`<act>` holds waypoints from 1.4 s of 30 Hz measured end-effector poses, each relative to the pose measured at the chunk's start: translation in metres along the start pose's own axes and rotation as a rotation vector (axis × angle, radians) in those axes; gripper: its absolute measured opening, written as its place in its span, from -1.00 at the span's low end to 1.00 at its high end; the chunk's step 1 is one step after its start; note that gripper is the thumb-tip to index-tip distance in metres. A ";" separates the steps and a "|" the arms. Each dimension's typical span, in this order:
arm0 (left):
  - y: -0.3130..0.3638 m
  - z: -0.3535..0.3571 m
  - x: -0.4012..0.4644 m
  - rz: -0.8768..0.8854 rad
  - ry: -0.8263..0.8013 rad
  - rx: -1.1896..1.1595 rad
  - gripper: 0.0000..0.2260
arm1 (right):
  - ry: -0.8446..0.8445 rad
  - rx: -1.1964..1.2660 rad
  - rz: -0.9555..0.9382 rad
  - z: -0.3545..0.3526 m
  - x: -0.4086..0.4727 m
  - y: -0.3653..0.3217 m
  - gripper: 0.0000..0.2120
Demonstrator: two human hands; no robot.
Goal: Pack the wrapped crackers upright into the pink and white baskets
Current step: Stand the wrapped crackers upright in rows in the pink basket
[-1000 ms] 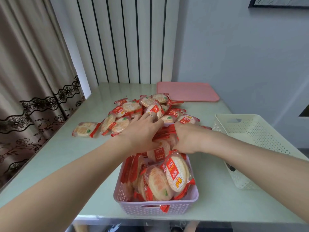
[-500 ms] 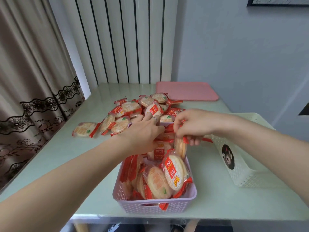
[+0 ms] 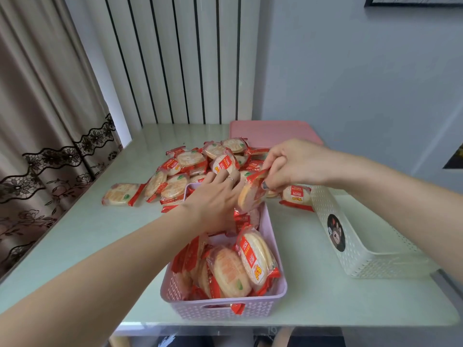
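The pink basket (image 3: 271, 304) stands at the table's near edge with several wrapped crackers (image 3: 233, 269) upright in its front half. My left hand (image 3: 215, 199) lies flat over the crackers in its far half, fingers straight. My right hand (image 3: 290, 164) pinches one wrapped cracker (image 3: 250, 194) by its red end, above the basket's far right corner. A heap of loose wrapped crackers (image 3: 193, 161) lies behind the basket. The white basket (image 3: 370, 259) sits to the right; its inside is mostly hidden from view.
A pink lid (image 3: 270, 130) lies flat at the back of the pale green table (image 3: 75, 234). One cracker pack (image 3: 122, 194) lies apart at the left and another (image 3: 297, 195) beside the white basket. A curtain hangs at the left.
My right hand has risen out of the basket with one cracker pinched and moved up and right. My left hand has stayed pressed on the packs in the basket.
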State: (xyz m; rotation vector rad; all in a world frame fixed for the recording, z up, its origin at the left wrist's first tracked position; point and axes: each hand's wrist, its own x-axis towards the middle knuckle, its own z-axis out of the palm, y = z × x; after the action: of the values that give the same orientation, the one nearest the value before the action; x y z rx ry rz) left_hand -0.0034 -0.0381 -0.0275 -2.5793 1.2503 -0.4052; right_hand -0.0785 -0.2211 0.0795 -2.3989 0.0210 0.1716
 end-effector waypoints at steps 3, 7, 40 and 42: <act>0.000 0.004 0.000 -0.077 -0.019 0.034 -0.05 | 0.130 -0.271 -0.149 0.006 0.006 0.000 -0.88; -0.004 0.008 0.000 -0.087 -0.093 -0.051 -0.05 | 0.207 -0.423 -0.275 0.001 0.011 0.005 -0.85; -0.066 -0.001 -0.015 -0.228 -0.365 -0.371 -0.02 | 0.084 -0.030 -0.256 0.041 0.024 -0.008 -0.67; -0.072 -0.014 -0.018 -0.247 -0.317 -0.620 -0.11 | 0.092 -0.116 -0.271 0.038 0.022 -0.011 -0.70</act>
State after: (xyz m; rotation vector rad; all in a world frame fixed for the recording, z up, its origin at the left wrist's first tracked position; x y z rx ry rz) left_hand 0.0336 0.0180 0.0073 -3.1490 1.0643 0.4126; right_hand -0.0601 -0.1868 0.0557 -2.4938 -0.2771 -0.0663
